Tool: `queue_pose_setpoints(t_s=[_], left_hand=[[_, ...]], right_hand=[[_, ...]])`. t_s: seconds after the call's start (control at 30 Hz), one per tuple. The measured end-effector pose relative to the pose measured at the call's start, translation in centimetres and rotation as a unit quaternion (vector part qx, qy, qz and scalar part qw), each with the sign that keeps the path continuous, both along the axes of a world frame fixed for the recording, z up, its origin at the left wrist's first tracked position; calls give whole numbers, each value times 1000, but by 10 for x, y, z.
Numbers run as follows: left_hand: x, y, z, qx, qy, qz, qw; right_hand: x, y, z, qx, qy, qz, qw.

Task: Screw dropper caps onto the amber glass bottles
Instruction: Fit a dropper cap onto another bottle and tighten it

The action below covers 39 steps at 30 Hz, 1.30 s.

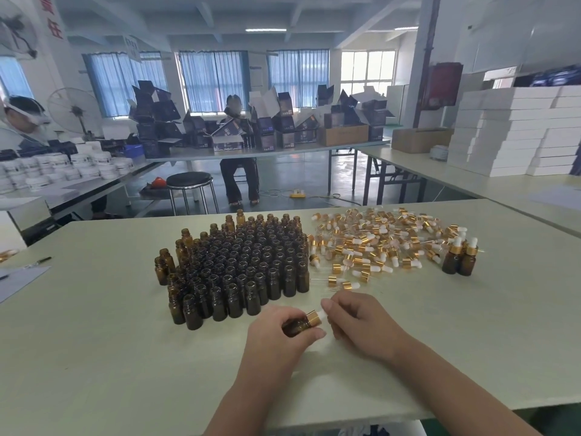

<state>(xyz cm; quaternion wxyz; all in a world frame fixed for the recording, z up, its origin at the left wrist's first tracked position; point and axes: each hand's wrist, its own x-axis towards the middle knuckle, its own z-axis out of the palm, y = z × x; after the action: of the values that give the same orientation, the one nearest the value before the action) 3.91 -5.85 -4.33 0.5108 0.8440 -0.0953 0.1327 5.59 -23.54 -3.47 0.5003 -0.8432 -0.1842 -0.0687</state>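
Observation:
My left hand (pixel 276 335) grips an amber glass bottle (pixel 295 327) tilted to the right, with a gold dropper cap (pixel 314 319) on its neck. My right hand (pixel 355 319) pinches the cap's white rubber bulb with its fingertips. Both hands are low over the pale table (pixel 125 341), near its front. Behind them stands a dense block of several open amber bottles (pixel 239 262). A loose heap of gold and white dropper caps (pixel 377 243) lies to the right of the block. Two capped bottles (pixel 460 258) stand upright at the heap's right end.
Papers and a pen (pixel 37 262) lie at the table's left edge. Past the far edge are a black stool (pixel 190 180), other tables with boxes and white jars, stacked white cartons (pixel 515 130) at right, and a seated person (pixel 235 152).

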Motion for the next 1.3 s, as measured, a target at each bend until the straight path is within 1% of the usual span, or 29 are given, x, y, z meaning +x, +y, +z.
queue_pose_setpoints(t_s=[0.1, 0.2, 0.3, 0.43, 0.6, 0.7, 0.87, 1.13, 1.3], left_hand=[[-1, 0, 1, -3, 0, -2, 1000], [-1, 0, 1, -6, 1, -1, 1000], [-2, 0, 1, -4, 6, -4, 1000], [-2, -1, 1, 11, 19, -15, 1000], [-1, -1, 0, 12, 20, -21, 999], [-2, 0, 0, 11, 27, -22, 999], [-1, 1, -1, 3, 28, -12, 1000], [-1, 0, -1, 17, 29, -16, 999], [-2, 1, -1, 1, 27, -17, 999]], right_hand=[[0, 0, 0, 18, 9, 1, 1000], [1, -2, -1, 34, 28, 23, 999], [2, -3, -2, 25, 23, 37, 999], [1, -2, -1, -13, -5, 11, 1000], [1, -3, -2, -33, -12, -5, 999], [2, -2, -1, -28, -2, -9, 1000], [2, -2, -1, 13, 13, -2, 1000], [2, -6, 2, -31, 7, 11, 999], [-1, -8, 5, -19, 19, 30, 999]])
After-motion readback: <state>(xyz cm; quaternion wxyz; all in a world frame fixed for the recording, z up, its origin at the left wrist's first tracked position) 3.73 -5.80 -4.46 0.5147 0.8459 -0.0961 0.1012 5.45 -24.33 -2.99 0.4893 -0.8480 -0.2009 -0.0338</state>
